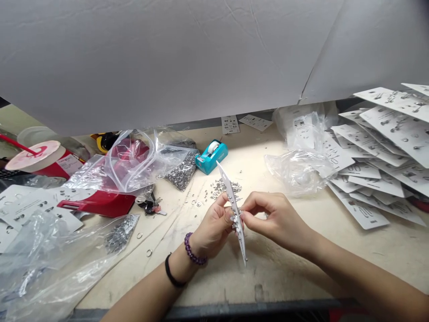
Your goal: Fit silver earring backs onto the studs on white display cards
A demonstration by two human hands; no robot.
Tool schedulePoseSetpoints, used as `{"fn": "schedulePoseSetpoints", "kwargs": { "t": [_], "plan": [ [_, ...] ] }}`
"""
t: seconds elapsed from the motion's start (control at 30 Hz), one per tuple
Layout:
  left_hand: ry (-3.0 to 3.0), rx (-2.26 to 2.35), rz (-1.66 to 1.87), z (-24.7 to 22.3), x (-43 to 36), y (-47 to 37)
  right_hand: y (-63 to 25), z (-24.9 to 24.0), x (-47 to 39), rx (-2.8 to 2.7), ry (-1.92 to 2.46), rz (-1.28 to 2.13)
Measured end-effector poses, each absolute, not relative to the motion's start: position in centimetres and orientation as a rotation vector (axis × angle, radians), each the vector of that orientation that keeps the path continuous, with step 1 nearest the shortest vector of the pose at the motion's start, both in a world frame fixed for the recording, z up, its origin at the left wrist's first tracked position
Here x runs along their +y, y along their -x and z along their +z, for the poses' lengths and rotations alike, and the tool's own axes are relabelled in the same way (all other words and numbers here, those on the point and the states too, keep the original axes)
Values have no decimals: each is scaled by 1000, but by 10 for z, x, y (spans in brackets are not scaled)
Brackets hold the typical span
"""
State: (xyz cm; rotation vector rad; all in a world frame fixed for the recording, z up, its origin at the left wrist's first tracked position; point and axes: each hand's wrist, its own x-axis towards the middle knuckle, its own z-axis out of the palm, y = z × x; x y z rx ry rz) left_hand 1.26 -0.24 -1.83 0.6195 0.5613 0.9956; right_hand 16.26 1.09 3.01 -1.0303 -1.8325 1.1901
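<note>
Both hands pinching white card

We see through one camera on the head, looking forward and down at the table from close above. A white board fills the top; both forearms enter from the bottom edge.

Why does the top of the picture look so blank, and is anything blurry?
Head view: a big white sheet fills the top, evenly lit; bright light falls on the table beneath it; both hands, left hand and right hand, and the card look sharp.
</note>
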Motion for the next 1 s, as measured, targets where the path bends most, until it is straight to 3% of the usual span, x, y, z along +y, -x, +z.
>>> {"fn": "schedulePoseSetpoints", "kwargs": {
  "t": [0.5, 0.77, 1.0],
  "plan": [
    [-572, 543, 990, -22, -1, -11, -165, 22, 11, -1932, 1002, 1109],
    [-576, 488, 1035, -18, -1, -12, -153, 16, 8, -1439, 895, 1650],
    [-445, 481, 1071, -3, 3, -8, -157, 18, 10, -1395, 860, 1607]
  ]
}}
